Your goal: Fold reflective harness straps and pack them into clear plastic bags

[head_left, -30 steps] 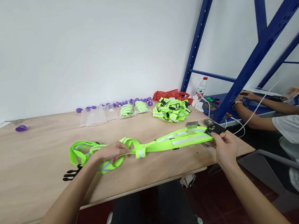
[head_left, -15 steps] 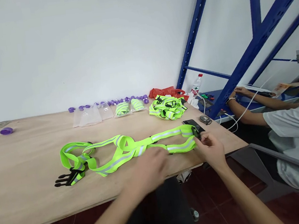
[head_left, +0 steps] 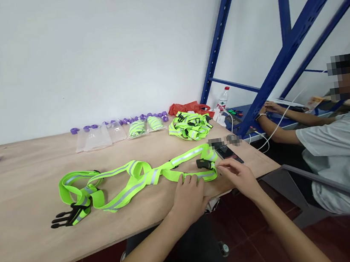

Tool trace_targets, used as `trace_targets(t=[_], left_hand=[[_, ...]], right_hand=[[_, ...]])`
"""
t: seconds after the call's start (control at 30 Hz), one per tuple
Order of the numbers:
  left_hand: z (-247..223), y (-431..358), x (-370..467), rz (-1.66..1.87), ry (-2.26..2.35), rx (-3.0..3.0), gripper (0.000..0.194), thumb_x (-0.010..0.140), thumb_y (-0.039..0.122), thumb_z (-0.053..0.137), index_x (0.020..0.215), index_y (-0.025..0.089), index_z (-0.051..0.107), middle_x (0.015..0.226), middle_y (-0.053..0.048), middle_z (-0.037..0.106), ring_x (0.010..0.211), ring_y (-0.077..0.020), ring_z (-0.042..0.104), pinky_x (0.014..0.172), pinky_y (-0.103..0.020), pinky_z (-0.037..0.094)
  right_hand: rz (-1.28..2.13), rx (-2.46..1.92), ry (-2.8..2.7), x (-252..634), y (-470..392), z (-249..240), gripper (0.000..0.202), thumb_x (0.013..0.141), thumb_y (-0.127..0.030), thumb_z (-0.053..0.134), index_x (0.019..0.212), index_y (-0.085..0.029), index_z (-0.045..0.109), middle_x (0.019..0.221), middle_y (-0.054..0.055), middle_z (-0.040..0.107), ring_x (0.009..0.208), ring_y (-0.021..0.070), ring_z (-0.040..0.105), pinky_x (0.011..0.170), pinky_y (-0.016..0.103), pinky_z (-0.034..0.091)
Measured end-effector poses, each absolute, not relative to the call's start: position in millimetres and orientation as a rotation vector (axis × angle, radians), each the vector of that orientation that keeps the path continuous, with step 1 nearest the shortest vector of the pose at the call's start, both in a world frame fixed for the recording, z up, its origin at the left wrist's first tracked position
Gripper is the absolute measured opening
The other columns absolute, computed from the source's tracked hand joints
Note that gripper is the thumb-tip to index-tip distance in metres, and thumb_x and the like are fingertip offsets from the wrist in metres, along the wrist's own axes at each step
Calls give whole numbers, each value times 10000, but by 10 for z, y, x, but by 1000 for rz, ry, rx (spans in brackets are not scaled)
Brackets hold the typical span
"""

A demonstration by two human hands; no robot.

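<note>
A neon yellow-green reflective harness (head_left: 153, 177) with silver stripes lies spread across the table. Its black prong buckle half (head_left: 66, 216) points left, while the black socket buckle half (head_left: 204, 164) rests at the right end. My left hand (head_left: 188, 198) has its fingers curled over the near strap, gripping at its edge; the thumb side is partly hidden. Just beyond the strap's right end is my right hand (head_left: 241, 177), its fingers stretched forward and slightly apart, with nothing visible in them. The fingertips are close to the strap loop.
Bundled harnesses (head_left: 190, 127), two bagged harnesses (head_left: 145, 125), clear bags (head_left: 94, 138) and purple rolls (head_left: 125, 120) lie toward the wall. A phone (head_left: 229, 151) sits by my right hand. Blue rack posts (head_left: 256, 111) and a seated person (head_left: 340, 139) are at right.
My left hand has come down onto the near strap. My right hand has let go of the socket buckle, which now lies on the harness's right end. The view has shifted slightly right.
</note>
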State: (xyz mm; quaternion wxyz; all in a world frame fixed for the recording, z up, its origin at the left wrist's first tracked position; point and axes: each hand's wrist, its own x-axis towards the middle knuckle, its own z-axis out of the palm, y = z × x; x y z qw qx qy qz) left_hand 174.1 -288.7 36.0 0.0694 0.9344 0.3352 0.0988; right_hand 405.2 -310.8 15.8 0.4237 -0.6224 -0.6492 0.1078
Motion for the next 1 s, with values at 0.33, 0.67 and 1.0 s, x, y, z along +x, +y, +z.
trace_targets(t=[0.33, 0.67, 1.0], left_hand=[[400, -2853, 1900, 294, 1229, 2737, 451, 916, 416, 626, 1272, 144, 580, 1206, -170, 642, 1135, -345, 571, 953, -508, 450], [313, -2917, 1808, 371, 1101, 2786, 498, 926, 409, 601, 1354, 166, 527, 1274, -169, 609, 1196, -365, 537, 995, -546, 446], [374, -2953, 245, 1131, 1145, 2660, 229, 980, 141, 474, 1149, 228, 602, 1133, -77, 697, 1080, -236, 628, 1023, -433, 458]], right_hand=[[483, -1741, -1461, 4140, -3155, 103, 403, 847, -585, 612, 945, -204, 699, 928, 93, 747, 869, 266, 699, 785, 363, 553], [505, -1664, -1769, 4039, -3165, 83, 458, 784, -439, 737, 1166, -226, 600, 1184, 99, 680, 1115, 285, 632, 960, 434, 510], [303, -1718, -1836, 4257, -3143, -81, 477, 831, -563, 680, 1203, -265, 703, 1339, 144, 612, 1248, 353, 587, 992, 499, 509]])
